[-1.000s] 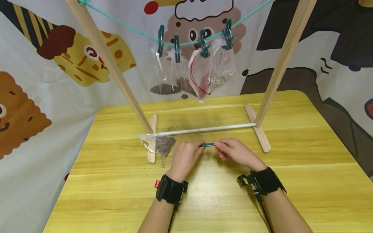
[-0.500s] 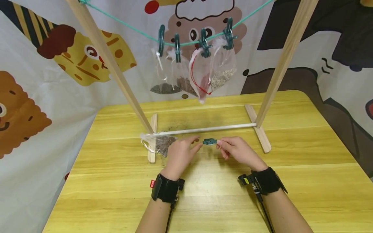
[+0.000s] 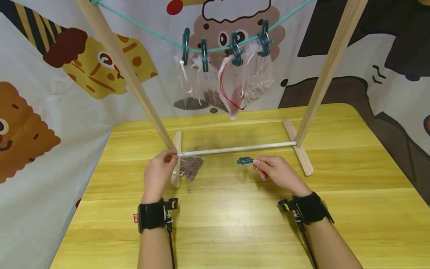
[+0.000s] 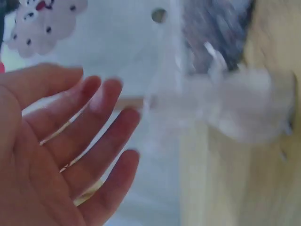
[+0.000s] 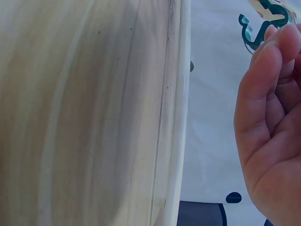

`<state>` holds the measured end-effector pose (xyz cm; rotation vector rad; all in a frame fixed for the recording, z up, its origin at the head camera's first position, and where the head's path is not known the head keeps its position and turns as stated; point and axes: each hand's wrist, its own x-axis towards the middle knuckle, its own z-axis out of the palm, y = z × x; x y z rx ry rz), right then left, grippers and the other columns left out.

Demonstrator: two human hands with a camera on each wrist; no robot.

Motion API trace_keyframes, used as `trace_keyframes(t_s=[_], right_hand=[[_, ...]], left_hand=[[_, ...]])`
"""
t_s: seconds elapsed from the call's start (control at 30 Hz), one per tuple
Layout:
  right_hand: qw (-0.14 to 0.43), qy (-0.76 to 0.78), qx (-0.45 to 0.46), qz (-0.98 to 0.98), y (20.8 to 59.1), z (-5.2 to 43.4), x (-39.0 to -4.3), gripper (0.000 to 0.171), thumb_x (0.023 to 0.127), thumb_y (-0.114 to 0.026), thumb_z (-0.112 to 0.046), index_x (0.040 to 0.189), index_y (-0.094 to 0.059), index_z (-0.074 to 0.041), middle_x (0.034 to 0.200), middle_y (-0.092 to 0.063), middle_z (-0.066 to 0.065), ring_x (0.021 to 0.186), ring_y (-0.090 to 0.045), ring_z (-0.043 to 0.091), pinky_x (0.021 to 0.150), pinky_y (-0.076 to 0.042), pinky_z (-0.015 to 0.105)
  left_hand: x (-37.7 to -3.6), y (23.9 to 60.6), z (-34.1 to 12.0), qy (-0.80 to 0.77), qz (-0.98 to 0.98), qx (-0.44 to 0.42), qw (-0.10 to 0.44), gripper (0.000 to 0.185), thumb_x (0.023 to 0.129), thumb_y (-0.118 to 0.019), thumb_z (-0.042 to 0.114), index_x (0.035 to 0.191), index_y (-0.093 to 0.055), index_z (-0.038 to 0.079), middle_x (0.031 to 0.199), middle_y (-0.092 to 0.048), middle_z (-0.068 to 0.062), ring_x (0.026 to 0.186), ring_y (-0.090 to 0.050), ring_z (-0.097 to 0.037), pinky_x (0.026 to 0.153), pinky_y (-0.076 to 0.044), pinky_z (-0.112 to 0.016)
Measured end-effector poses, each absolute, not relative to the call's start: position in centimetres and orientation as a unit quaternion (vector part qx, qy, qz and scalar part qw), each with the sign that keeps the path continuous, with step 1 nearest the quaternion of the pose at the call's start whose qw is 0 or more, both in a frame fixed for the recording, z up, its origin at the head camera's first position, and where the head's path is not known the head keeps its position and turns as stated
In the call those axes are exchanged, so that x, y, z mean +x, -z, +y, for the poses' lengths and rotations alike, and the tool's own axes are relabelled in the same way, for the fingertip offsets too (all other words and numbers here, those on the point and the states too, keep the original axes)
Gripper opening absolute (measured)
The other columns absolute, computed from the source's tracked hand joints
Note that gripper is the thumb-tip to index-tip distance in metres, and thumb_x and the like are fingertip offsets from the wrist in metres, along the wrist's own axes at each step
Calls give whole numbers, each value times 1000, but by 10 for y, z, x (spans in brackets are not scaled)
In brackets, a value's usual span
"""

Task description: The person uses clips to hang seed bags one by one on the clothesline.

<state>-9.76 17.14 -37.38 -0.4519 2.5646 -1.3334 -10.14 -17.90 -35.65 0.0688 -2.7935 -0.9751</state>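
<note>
A dark green clothespin (image 3: 244, 161) is pinched at one end between the thumb and fingers of my right hand (image 3: 277, 172), above the table. In the right wrist view the clothespin (image 5: 247, 36) shows past the fingertips. At the left, a sheer drawstring bag (image 3: 191, 167) holding dark brown bits lies across the stand's left foot. My left hand (image 3: 158, 173) is at the gathered top of this bag. From the left wrist, the hand's fingers (image 4: 120, 141) look spread and loosely bent, with the blurred bag (image 4: 254, 103) just beyond them and nothing gripped.
Several filled sheer bags (image 3: 256, 89) hang from a green cord (image 3: 151, 33) by green clothespins (image 3: 204, 55). Wooden posts (image 3: 125, 71) hold the cord, with a white bar (image 3: 235, 150) joining them low down. Dark crumbs lie on the table (image 3: 228, 224) near the bar.
My left hand has let go of the clothespin and moved left to the bag. The clothespin stays in my right hand, turned flatter and shifted slightly right.
</note>
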Motion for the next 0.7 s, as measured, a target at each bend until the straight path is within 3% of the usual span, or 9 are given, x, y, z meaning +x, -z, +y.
trace_keyframes(t_s=[0.23, 0.43, 0.7], right_hand=[[102, 442, -158, 877, 372, 172, -99, 39, 93, -38, -43, 88, -63, -13, 57, -52, 1, 50, -48, 20, 49, -41, 28], [102, 441, -158, 878, 373, 171, -100, 40, 92, -38, -45, 88, -63, -14, 57, -52, 1, 48, -45, 17, 48, -39, 28], [95, 428, -163, 884, 377, 172, -98, 41, 93, -37, -45, 85, -63, -15, 55, -51, -1, 46, -43, 16, 48, -37, 27]], left_hand=[[-108, 376, -201, 338, -923, 112, 142, 29, 87, -57, 25, 111, -61, 9, 102, -60, -9, 91, -55, -26, 70, -43, -41], [-114, 388, -206, 341, -924, 135, 103, 43, 86, -58, 31, 122, -53, 8, 113, -56, -12, 99, -52, -29, 75, -43, -44], [-118, 392, -201, 322, -934, 127, 90, 47, 86, -55, 37, 121, -54, 5, 107, -59, -14, 93, -54, -31, 73, -44, -44]])
